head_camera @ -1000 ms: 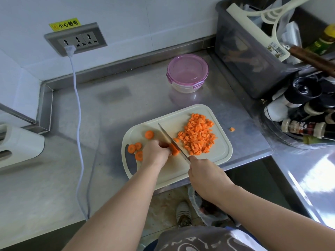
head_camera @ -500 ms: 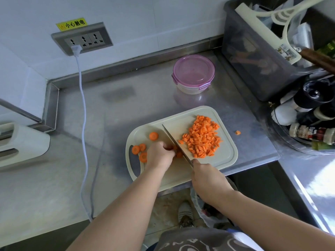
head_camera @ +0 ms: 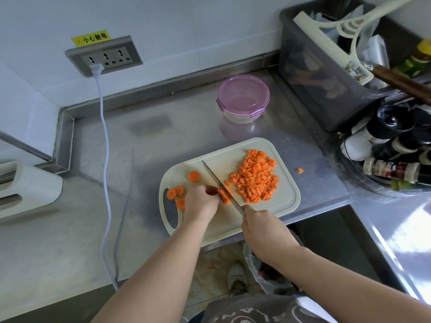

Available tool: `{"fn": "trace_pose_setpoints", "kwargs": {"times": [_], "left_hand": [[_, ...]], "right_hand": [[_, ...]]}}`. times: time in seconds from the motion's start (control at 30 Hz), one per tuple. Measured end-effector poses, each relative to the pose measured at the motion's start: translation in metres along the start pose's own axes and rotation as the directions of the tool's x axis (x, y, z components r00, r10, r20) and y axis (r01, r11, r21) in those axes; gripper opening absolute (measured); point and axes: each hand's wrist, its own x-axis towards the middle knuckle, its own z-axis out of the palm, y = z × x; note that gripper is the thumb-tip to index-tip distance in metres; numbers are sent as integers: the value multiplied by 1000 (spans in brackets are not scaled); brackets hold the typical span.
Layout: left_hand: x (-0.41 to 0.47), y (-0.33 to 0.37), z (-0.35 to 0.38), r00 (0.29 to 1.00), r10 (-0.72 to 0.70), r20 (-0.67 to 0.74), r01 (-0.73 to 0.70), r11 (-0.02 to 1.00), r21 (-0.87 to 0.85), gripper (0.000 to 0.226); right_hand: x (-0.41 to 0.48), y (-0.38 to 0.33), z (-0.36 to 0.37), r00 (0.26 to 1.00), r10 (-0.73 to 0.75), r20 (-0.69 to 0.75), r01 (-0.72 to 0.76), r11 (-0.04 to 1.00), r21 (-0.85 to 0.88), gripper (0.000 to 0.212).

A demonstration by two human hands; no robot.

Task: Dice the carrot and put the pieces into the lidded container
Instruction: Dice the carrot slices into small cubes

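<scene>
Pinned carrot piece (head_camera: pixel 225 196) at centre of cutting board (head_camera: pixel 286 201) under curled left hand (head_camera: pixel 201 202). Gripped knife (head_camera: pixel 218 181) in right hand (head_camera: pixel 262 227), blade across piece. Noted diced pile (head_camera: pixel 255 179) right of blade, lidded container (head_camera: pixel 243 99) closed, upper centre. Judged best: fingertips tucked, cuts straight, evenly spaced.

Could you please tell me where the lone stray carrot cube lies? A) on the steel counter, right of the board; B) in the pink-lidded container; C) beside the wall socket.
A: the small orange carrot cube sits on the stainless-steel counter, just right of the cream plastic cutting board.
</scene>
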Motion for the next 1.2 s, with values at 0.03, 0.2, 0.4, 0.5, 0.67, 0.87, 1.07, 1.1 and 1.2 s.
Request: {"fn": "trace_pose_setpoints", "kwargs": {"times": [0.03, 0.2, 0.4, 0.5, 0.67, 0.87, 1.07, 1.1, 1.2], "left_hand": [[-1, 1, 0, 1000, -3, -1, 3, 1000, 0, 7], [-3, 3, -1, 1000, 2, -10, -2, 1000, 6, 6], [-3, 3, 0, 1000, -9, -24, 8, 1000, -16, 7], [-2, 1, 0, 1000, -8, -24, 7, 1000, -21, 7], [2, -2, 1, 1000, -18, -13, 17, 999, -31, 12], [6, -3, 1, 1000, -29, -9, 29, 1000, -9, 11], [6, -4, 1, 999, -28, -23, 28, 1000, -2, 16], [6, -5, 1, 999, -25, -24, 25, 1000, -9, 14], [5, -5, 1, 1000, -16, -18, 16, 999, -29, 11]], "right_hand": [[0, -1, 1, 1000, 1, 2, -1, 1000, -4, 16], [1, -1, 3, 999, -35, 18, 37, 994, -105, 22], [3, 0, 3, 999, -24, 25, 26, 995, -100, 20], [3, 1, 0, 999, -14, 30, 17, 996, -85, 20], [2, -5, -8, 998, -12, 60, 18, 995, -101, 22], [3, -9, -8, 998, 36, 58, -29, 994, -106, 22], [9, -2, 4, 995, 80, 66, -76, 995, -59, 27], [9, -2, 3, 995, 79, 58, -77, 996, -34, 25], [6, 0, -2, 997, 62, 43, -65, 996, 58, 15]]}}
